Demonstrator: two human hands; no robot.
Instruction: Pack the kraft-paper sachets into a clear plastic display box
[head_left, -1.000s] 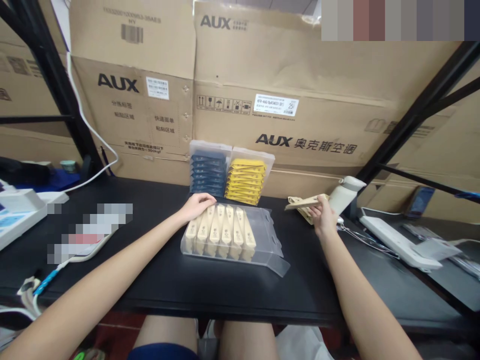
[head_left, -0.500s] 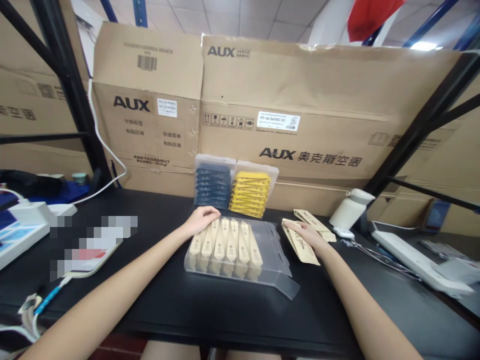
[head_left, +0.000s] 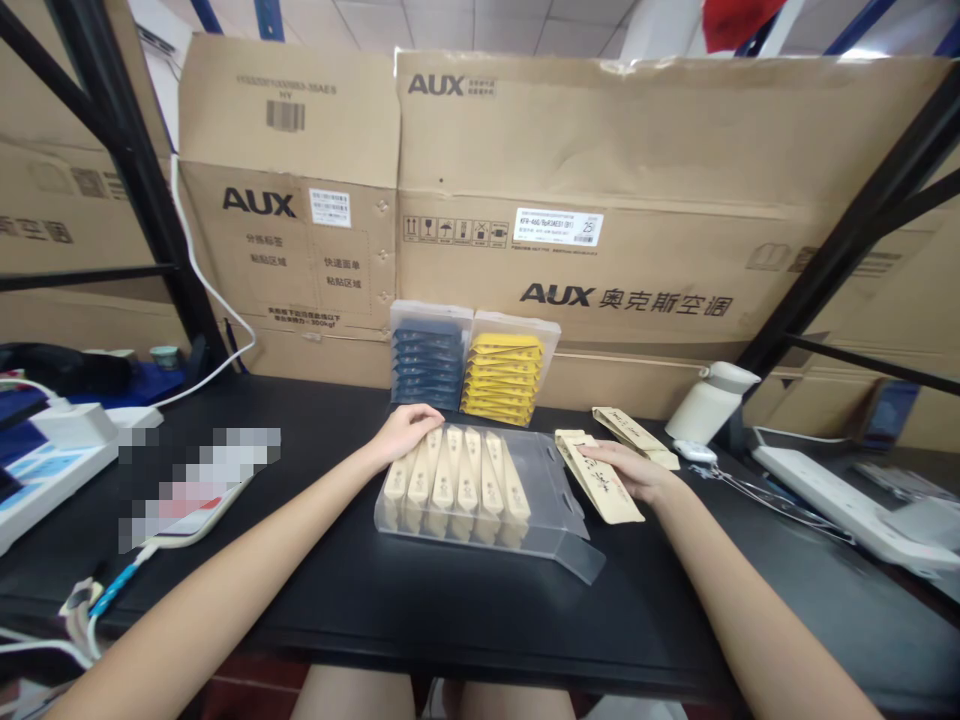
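Observation:
A clear plastic box [head_left: 559, 520] lies flat on the black table, filled with several beige packets [head_left: 457, 480] side by side. My left hand [head_left: 405, 430] rests curled on the box's far left corner, holding it. My right hand [head_left: 626, 470] grips a beige packet [head_left: 600, 480] that lies just right of the box, its tip pointing at the box. Another beige packet [head_left: 634, 435] lies behind it on the table.
Two clear boxes stand upright against the cardboard cartons: one of dark blue packets [head_left: 426, 358], one of yellow packets [head_left: 502, 375]. A white bottle [head_left: 709, 400] stands at the right, with a white power strip [head_left: 847, 500] beyond it. Cables and a white device [head_left: 52, 465] lie at the left.
My right hand has brought the beige packet down from beside the white bottle to the table next to the clear box. My left hand has stayed on the box.

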